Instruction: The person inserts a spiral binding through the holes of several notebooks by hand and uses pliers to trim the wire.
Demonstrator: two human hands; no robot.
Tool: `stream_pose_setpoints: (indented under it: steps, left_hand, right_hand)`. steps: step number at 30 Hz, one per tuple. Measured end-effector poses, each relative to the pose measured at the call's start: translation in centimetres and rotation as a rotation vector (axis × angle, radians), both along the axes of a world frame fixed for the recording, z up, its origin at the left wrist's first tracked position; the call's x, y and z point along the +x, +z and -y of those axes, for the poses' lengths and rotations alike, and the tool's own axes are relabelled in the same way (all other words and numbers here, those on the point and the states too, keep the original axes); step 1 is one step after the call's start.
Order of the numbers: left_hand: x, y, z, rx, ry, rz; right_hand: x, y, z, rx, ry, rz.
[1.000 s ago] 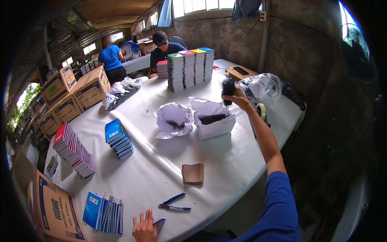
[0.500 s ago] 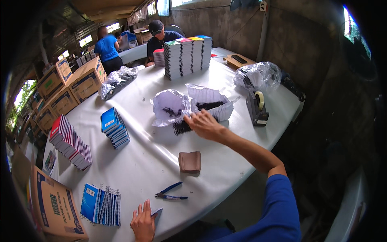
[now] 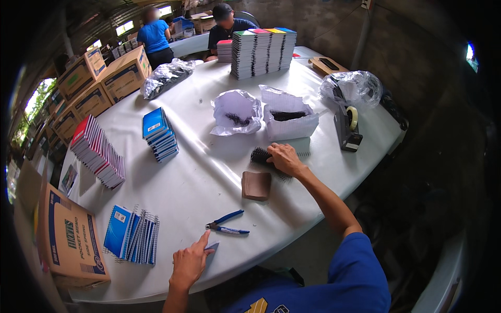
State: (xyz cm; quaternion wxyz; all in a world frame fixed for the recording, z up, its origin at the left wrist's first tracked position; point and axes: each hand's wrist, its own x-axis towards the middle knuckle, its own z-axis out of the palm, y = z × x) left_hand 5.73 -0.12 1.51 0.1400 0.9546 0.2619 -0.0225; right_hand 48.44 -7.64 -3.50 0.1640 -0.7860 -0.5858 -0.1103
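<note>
My right hand (image 3: 285, 159) is closed around a bunch of black spiral binding coils (image 3: 259, 155), low over the table in front of two paper-lined containers. Some coil ends stick out past my fingers. Just below it sits a brown leather-like pad (image 3: 256, 185). My left hand (image 3: 189, 262) is at the near edge with its index finger stretched toward the blue-handled cutting pliers (image 3: 228, 223). Beneath its thumb side shows the corner of a small, flat blue-grey piece (image 3: 212, 249), mostly hidden. Left of that hand, blue spiral notebooks (image 3: 130, 235) lean in a row.
Black coils fill the right white container (image 3: 292, 125); fewer lie in the left one (image 3: 237, 112). A tape dispenser (image 3: 348, 130) stands at right. Notebook stacks (image 3: 263, 55) rise at the back, red ones (image 3: 97, 151) at left. Cartons (image 3: 73, 240) line the left side. Two people are beyond.
My right hand has drawn the coils nearer, away from the containers. The left hand has moved forward, its index finger now reaching the pliers' tip. The whole view has shifted.
</note>
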Motion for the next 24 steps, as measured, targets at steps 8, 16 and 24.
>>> stream_pose_setpoints:
  steps: [8, 16, 24]
  left_hand:
    - [-0.4, -0.6, -1.4, -0.017, 0.008, 0.062]
    - [0.0, -1.4, -1.2, 0.086, 0.008, 0.126]
    - [-0.2, -0.3, -0.9, 0.03, 0.125, 0.112]
  right_hand:
    - [0.1, 1.3, -0.1, 0.155, 0.046, 0.001]
    - [0.1, 2.0, 0.0, 0.346, 0.008, -0.026]
    - [-10.1, 5.9, -0.2, 0.164, 0.279, -0.672]
